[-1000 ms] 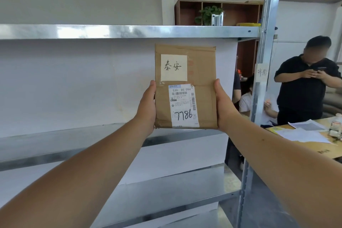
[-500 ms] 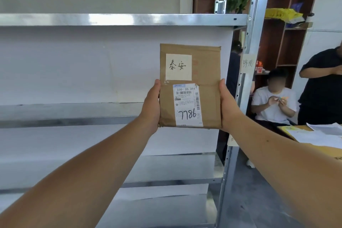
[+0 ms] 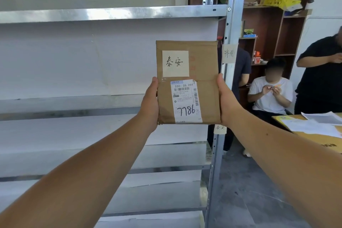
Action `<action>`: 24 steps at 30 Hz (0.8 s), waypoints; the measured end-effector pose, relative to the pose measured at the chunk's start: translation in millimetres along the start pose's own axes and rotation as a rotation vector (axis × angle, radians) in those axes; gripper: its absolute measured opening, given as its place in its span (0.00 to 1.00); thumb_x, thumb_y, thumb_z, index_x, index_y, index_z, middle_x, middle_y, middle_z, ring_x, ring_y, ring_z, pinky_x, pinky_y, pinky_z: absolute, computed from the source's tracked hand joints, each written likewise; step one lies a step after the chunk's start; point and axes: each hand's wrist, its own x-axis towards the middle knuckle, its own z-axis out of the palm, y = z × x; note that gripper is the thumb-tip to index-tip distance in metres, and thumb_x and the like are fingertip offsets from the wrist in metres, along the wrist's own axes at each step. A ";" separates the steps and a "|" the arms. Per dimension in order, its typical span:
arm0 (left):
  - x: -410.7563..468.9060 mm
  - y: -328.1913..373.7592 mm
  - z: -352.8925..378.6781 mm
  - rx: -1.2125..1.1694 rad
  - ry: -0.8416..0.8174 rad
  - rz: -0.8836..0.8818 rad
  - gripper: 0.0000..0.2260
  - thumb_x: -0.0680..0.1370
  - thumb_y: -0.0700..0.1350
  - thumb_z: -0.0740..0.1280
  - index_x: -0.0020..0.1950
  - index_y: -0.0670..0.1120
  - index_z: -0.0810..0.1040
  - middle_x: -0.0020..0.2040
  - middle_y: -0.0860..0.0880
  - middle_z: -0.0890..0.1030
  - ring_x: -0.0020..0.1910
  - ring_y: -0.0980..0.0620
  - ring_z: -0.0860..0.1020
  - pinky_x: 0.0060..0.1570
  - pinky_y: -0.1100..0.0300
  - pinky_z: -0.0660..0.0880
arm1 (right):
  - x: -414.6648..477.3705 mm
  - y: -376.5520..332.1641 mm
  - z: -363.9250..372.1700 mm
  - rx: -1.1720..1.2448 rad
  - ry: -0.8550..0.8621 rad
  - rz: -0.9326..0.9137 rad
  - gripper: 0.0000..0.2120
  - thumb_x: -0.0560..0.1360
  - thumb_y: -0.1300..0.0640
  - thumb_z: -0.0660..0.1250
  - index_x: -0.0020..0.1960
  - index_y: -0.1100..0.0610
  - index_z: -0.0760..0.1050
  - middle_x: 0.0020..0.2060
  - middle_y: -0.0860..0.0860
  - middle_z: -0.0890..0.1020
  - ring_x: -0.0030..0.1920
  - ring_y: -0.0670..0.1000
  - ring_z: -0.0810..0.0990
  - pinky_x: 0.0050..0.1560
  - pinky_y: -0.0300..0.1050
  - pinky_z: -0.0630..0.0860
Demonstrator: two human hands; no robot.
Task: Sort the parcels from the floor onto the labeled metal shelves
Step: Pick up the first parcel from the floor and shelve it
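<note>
Parcel (image 3: 187, 83) held upright in mid-air at arm's length, in front of the metal rack (image 3: 111, 13), level with the gap between the top shelf edge and the next shelf (image 3: 70, 112) down. Not resting on any shelf. Flat, brown paper wrapping, taped. Cream handwritten note (image 3: 175, 63) stuck on the upper left of its face; white shipping label (image 3: 186, 101) below, with barcodes, "530- D5 094" printed and "7786" written by hand.

Left hand (image 3: 149, 103) pressed against the parcel's left edge, thumb along the front, the other fingers wrapped behind and out of sight. Right hand (image 3: 226, 100) clamped on the right edge the same way, thumb forward. Both gripping the lower half of the parcel, both forearms stretched straight out.

Rack upright post (image 3: 232, 46) just right of the parcel, touching it in view though whether in contact cannot be told. Paper tag (image 3: 229, 53) with handwritten characters taped high on the post; a second tag (image 3: 220, 127) lower, just under the parcel's bottom right corner. Bare shelves below, white paper behind them.

Past the post, right side: a seated person in a white T-shirt (image 3: 271, 96), hands together at the chest. A standing person in black (image 3: 320, 77) at the far right edge. Another figure in dark clothes (image 3: 240, 68) partly hidden behind the post. Yellow desk (image 3: 314, 137) at lower right, loose papers (image 3: 311, 126) on its near corner. Brown wooden cabinet (image 3: 268, 24) against the back wall.
</note>
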 end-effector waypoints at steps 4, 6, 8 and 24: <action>-2.3 -15.2 0.4 0.008 0.008 -0.026 0.27 0.80 0.73 0.56 0.61 0.59 0.86 0.53 0.51 0.90 0.55 0.44 0.87 0.63 0.43 0.80 | -0.1 11.9 -11.8 0.004 -0.002 0.021 0.37 0.70 0.21 0.65 0.68 0.46 0.82 0.60 0.54 0.88 0.58 0.64 0.88 0.63 0.73 0.79; -4.1 -25.6 -1.0 0.009 0.010 -0.036 0.26 0.81 0.72 0.56 0.61 0.58 0.86 0.52 0.51 0.90 0.55 0.44 0.87 0.62 0.44 0.80 | 0.1 21.3 -17.4 0.000 0.017 0.035 0.36 0.70 0.21 0.65 0.68 0.45 0.82 0.59 0.54 0.88 0.57 0.64 0.88 0.62 0.72 0.80; -6.9 -36.1 -4.0 0.009 0.020 -0.053 0.26 0.81 0.71 0.56 0.60 0.58 0.86 0.52 0.51 0.90 0.55 0.45 0.87 0.60 0.46 0.81 | 0.9 31.4 -21.6 -0.006 0.032 0.053 0.38 0.69 0.21 0.66 0.69 0.44 0.81 0.60 0.54 0.88 0.57 0.64 0.88 0.61 0.73 0.80; -28.0 -122.3 -31.1 0.055 0.082 -0.179 0.25 0.83 0.70 0.53 0.63 0.60 0.84 0.53 0.52 0.90 0.55 0.45 0.87 0.60 0.43 0.82 | -10.2 119.9 -51.2 -0.021 0.052 0.233 0.37 0.71 0.21 0.64 0.70 0.43 0.80 0.61 0.53 0.88 0.59 0.63 0.88 0.64 0.72 0.79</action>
